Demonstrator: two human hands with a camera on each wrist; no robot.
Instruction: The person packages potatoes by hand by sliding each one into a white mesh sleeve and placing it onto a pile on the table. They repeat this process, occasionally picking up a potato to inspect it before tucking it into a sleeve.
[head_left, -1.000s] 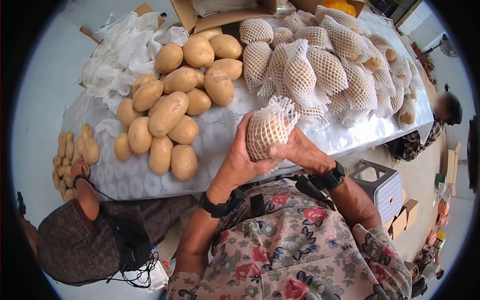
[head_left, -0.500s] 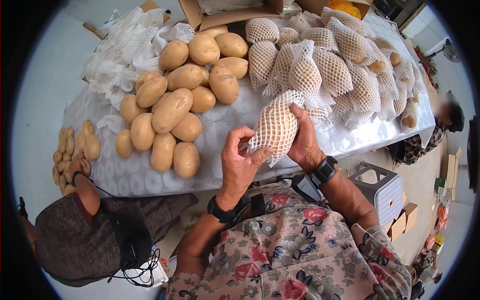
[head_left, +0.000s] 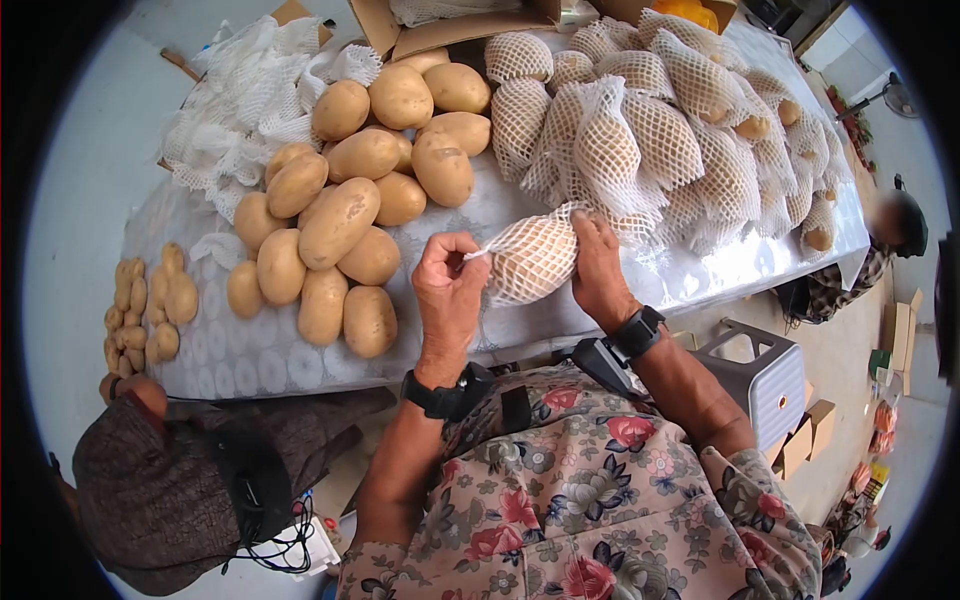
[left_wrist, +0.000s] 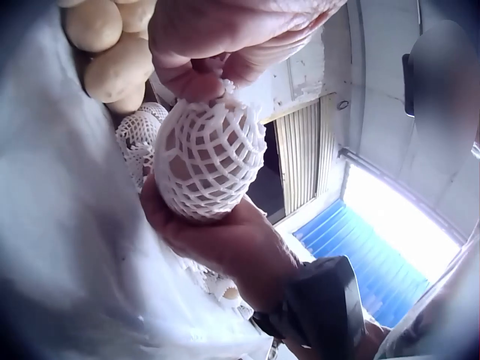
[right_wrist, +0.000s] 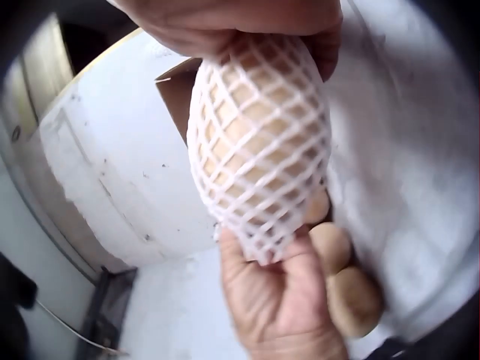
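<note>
A potato in a white foam net sleeve (head_left: pixel 533 260) is held between both hands over the table's front edge. My left hand (head_left: pixel 448 290) pinches the sleeve's gathered end between thumb and fingers, as the left wrist view also shows at the net's tip. At the opposite end, my right hand (head_left: pixel 603 275) grips the netted potato, its palm cupped under it in the left wrist view. The net (right_wrist: pixel 259 142) is stretched in open diamonds around the potato. Bare potatoes (head_left: pixel 340 225) are piled left of the hands, and netted potatoes (head_left: pixel 655 140) lie heaped to the right.
Loose foam nets (head_left: pixel 245 120) are heaped at the back left. A cardboard box (head_left: pixel 470 38) stands at the far edge of the silvery tablecloth (head_left: pixel 250 350). Another person (head_left: pixel 160 490) sits close on the left, by smaller potatoes (head_left: pixel 130 310). A grey stool (head_left: pixel 755 375) stands right.
The netted potato has turned from upright to lying sideways between the hands. My left hand has shifted from around the potato to pinching the net's end; the right hand has moved to its right end.
</note>
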